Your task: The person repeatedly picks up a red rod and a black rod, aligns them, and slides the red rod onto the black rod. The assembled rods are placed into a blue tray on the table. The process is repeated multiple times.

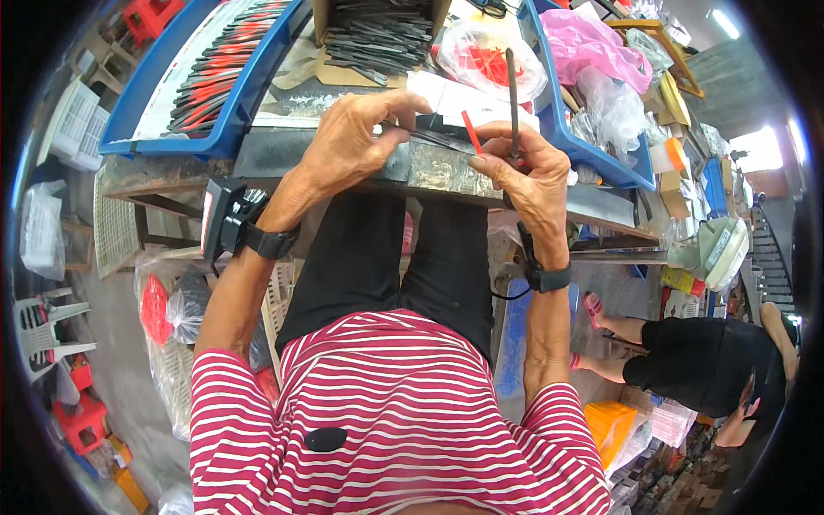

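My left hand [356, 142] is closed at the table's front edge, thumb and fingers bent around the end of a thin dark strip [440, 138]. That strip points toward my right hand, and its held end is mostly hidden. In my right hand [534, 172], a short red plastic strip [470, 132] sticks out at the thumb and fingertips. A long dark rod [512, 90], perhaps a screwdriver shaft, stands up from the same hand; its lower end is hidden. White paper [442, 96] lies just beyond the hands.
At the left, a blue tray [247, 110] holds rows of red and black pieces. A cardboard box [321, 21] of dark strips stands ahead, beside a clear bag of red pieces [491, 64]. Another blue tray [592, 159] holds plastic bags. A person in black [708, 360] is at right.
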Demonstrator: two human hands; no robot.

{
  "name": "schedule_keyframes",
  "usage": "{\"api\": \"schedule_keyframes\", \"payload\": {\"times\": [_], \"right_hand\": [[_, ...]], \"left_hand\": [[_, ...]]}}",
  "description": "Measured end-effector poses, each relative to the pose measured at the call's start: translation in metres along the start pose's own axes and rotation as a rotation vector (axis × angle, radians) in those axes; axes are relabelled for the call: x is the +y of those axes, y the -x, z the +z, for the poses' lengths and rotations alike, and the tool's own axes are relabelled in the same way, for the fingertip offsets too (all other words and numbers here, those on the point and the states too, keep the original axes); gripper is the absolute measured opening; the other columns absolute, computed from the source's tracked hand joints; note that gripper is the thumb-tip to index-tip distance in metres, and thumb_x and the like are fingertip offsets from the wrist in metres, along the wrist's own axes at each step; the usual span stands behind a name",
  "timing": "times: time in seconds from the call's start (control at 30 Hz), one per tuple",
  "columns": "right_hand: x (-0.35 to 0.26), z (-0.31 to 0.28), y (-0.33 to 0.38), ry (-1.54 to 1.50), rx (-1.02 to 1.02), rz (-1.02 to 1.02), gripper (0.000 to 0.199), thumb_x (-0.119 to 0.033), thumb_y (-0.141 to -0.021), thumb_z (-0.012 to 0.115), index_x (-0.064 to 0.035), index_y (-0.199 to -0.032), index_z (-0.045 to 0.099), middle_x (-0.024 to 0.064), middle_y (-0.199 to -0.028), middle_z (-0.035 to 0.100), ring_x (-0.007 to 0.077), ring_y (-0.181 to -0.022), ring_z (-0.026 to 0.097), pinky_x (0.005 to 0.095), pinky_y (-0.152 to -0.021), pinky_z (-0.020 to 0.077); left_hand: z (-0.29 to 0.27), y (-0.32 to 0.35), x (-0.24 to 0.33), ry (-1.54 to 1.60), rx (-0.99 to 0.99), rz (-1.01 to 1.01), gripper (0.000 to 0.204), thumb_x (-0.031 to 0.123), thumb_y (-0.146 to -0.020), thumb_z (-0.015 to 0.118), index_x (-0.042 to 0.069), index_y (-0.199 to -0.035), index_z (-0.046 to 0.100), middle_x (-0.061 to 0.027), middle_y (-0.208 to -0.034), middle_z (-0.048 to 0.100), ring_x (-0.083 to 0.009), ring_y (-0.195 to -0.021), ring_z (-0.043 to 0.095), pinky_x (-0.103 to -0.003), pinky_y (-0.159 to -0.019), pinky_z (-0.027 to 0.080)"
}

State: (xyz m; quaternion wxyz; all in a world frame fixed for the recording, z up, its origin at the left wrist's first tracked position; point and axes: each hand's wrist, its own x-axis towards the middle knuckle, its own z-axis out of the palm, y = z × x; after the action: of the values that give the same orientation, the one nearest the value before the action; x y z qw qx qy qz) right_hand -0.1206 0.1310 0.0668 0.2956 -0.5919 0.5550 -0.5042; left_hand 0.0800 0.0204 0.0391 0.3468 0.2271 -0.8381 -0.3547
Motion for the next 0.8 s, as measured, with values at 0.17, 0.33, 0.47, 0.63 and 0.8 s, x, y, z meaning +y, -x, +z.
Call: {"api": "schedule_keyframes", "payload": {"times": [0.17,0.33,0.47,0.63,0.8], "right_hand": [[-0.012,0.000,0.004,0.307,-0.038,-0.263,0.030,-0.001,-0.076,0.072,-0.0059,-0.105,0.067,-0.0038,-0.072,0.059,0.0010,-0.060,0.045,0.0170,-0.052,0.0334],[-0.019,0.008,0.004,0.666,-0.083,-0.543,0.033,0.005,-0.073,0.064,-0.0076,-0.103,0.066,0.0073,-0.069,0.054,0.0211,-0.057,0.055,0.0304,-0.050,0.0399],[-0.023,0.013,0.008,0.842,-0.104,-0.578,0.040,0.003,-0.069,0.063,-0.0111,-0.105,0.065,0.0057,-0.068,0.049,0.0238,-0.059,0.053,0.0357,-0.053,0.0400],[-0.025,0.015,0.010,0.915,-0.118,-0.575,0.040,0.003,-0.069,0.062,-0.0120,-0.106,0.065,0.0054,-0.070,0.050,0.0233,-0.059,0.053,0.0354,-0.053,0.0403],[-0.026,0.017,0.010,0.893,-0.147,-0.570,0.040,0.003,-0.069,0.062,-0.0120,-0.106,0.065,0.0055,-0.070,0.049,0.0235,-0.059,0.053,0.0351,-0.053,0.0404]], "left_hand": [[0.005,0.001,0.007,0.183,-0.010,0.031,0.045,-0.003,-0.074,0.065,0.005,-0.117,0.059,-0.0054,-0.088,0.065,-0.0138,-0.083,0.062,-0.028,-0.079,0.049],[0.007,0.003,0.012,0.247,-0.068,0.050,0.053,-0.001,-0.074,0.067,0.007,-0.124,0.052,-0.0072,-0.087,0.066,-0.0152,-0.083,0.063,-0.029,-0.077,0.049],[0.008,0.003,0.013,0.184,-0.071,0.132,0.055,-0.001,-0.074,0.067,0.008,-0.125,0.050,-0.0069,-0.084,0.065,-0.0146,-0.083,0.063,-0.029,-0.077,0.049],[0.009,0.006,0.013,0.185,-0.033,0.145,0.055,-0.002,-0.072,0.069,0.007,-0.122,0.050,-0.0049,-0.085,0.063,-0.0135,-0.082,0.062,-0.028,-0.079,0.049],[0.009,0.009,0.012,0.210,-0.043,0.132,0.056,-0.003,-0.072,0.069,0.007,-0.122,0.047,-0.0044,-0.084,0.062,-0.0135,-0.083,0.062,-0.028,-0.079,0.049]]}}
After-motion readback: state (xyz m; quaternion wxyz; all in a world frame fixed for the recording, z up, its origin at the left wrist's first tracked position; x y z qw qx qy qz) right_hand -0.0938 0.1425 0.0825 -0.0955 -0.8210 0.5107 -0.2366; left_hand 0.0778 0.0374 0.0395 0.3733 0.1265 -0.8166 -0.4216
